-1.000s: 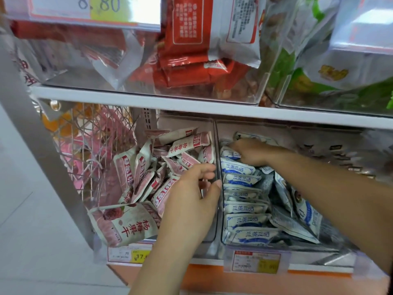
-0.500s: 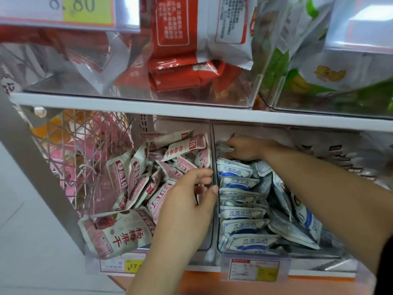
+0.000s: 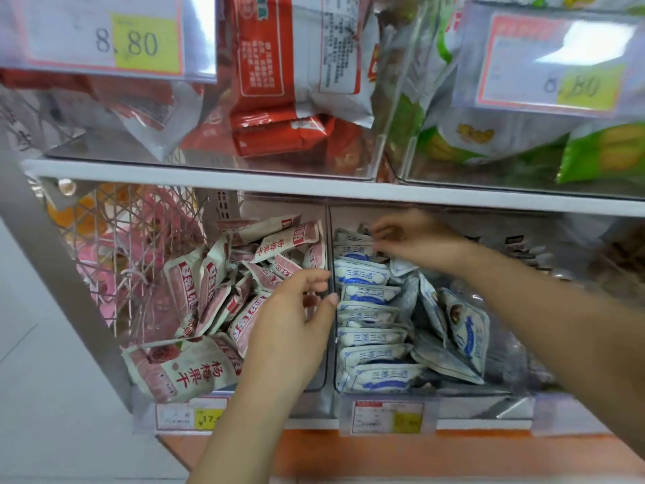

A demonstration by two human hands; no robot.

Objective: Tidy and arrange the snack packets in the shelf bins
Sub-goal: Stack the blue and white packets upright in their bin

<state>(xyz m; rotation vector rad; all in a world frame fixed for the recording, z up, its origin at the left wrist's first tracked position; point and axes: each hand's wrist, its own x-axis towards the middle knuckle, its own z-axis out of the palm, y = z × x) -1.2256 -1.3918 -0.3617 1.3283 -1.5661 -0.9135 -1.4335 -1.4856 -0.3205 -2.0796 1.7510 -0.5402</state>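
Observation:
Two clear bins sit side by side on the lower shelf. The left bin (image 3: 316, 387) holds a loose heap of pink-and-white packets (image 3: 279, 244); one large pink packet (image 3: 181, 370) hangs over its front. The right bin (image 3: 502, 401) holds blue-and-white packets (image 3: 366, 275) stacked in a row on its left side, with others leaning on the right. My left hand (image 3: 293, 326) lies over the pink packets, its fingers and thumb curled round the clear wall (image 3: 328, 239) between the bins. My right hand (image 3: 415, 239) reaches to the back of the right bin and pinches a blue-and-white packet (image 3: 352, 236) there.
A white shelf board (image 3: 209, 174) runs just above the bins. Upper bins hold red packets (image 3: 279, 134) and green packets (image 3: 600, 151). A wire mesh panel (image 3: 139, 246) stands left of the pink bin. Price tags (image 3: 384, 415) hang along the shelf front.
My right hand has shifted slightly at the back of the blue-packet bin. My left hand stays at the wall between the bins. The view has tilted a little.

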